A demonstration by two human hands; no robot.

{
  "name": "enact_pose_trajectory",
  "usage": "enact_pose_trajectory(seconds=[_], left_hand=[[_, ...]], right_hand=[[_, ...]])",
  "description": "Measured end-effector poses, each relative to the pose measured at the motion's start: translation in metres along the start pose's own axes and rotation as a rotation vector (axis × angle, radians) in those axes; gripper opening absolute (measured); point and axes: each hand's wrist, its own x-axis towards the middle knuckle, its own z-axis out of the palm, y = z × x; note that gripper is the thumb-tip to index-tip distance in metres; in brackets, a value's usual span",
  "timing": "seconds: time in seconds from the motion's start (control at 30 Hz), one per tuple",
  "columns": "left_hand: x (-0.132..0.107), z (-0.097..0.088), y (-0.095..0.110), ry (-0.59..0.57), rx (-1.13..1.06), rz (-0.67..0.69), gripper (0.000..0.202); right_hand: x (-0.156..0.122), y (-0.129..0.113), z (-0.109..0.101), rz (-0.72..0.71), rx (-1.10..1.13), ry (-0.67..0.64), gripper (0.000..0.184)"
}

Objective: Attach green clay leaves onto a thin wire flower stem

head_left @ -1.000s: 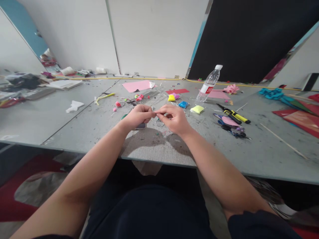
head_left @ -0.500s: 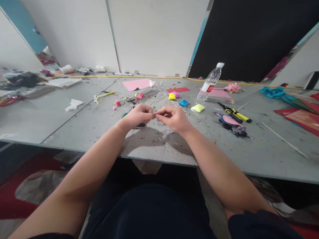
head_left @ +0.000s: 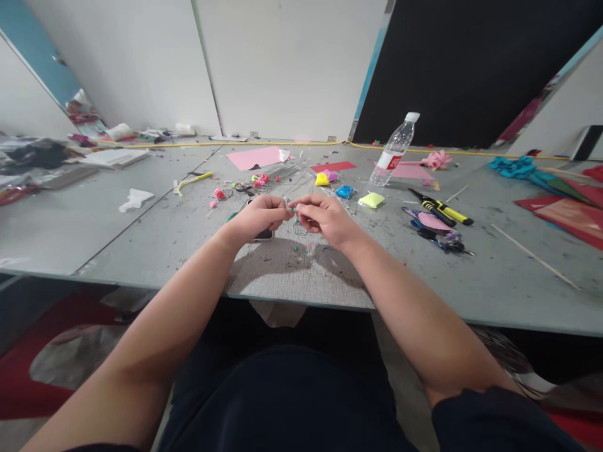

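Above the near middle of the table, my left hand (head_left: 264, 215) is closed, thumb and index finger pinched together. What sits in that pinch is too small to make out. Facing it, my right hand (head_left: 327, 220) has its fingers bent and the tips almost meeting the left fingertips; anything between them is too tiny to name. Just below the fingertips shows a small clear, wiry-looking thing (head_left: 300, 228), partly covered by the right fingers. A dark flat object with a pale edge (head_left: 264, 236) lies under the left hand, mostly hidden.
Small packets, yellow (head_left: 322, 179), blue (head_left: 345, 192) and lime (head_left: 372, 200), lie beyond my hands. A plastic bottle (head_left: 394, 154) stands behind them. To the right are yellow-black pliers (head_left: 440, 208) and a thin stick (head_left: 534, 256). Pink bits (head_left: 260, 181) lie farther left.
My right fingertips have loosened and spread slightly, with the index finger now reaching above the left fingertips. My left hand keeps its pinch. The whole view has shifted a little.
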Motion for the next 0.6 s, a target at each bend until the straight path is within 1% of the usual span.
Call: enact_pose_trajectory(seconds=[0.17,0.27,0.37,0.47,0.6], left_hand=[[-0.0006,0.0021,0.004,0.071,-0.001,-0.038,0.04],[-0.0007,0.0031,0.0058,0.094,0.018,-0.057,0.041],[-0.0008,0.0037,0.0071,0.105,0.035,-0.072,0.041],[-0.0011,0.0036,0.0076,0.101,0.044,-0.079,0.04],[-0.0008,0.0028,0.0061,0.073,0.034,-0.073,0.04]], right_hand=[[0.0028,0.0026,-0.0025,-0.041,-0.013,0.124,0.015],[0.003,0.0046,-0.0022,-0.071,-0.089,0.139,0.012],[0.002,0.0058,-0.001,-0.103,-0.213,0.138,0.01],[0.0004,0.0054,-0.0006,-0.129,-0.308,0.152,0.015],[-0.0015,0.0034,-0.0013,-0.148,-0.362,0.146,0.031]])
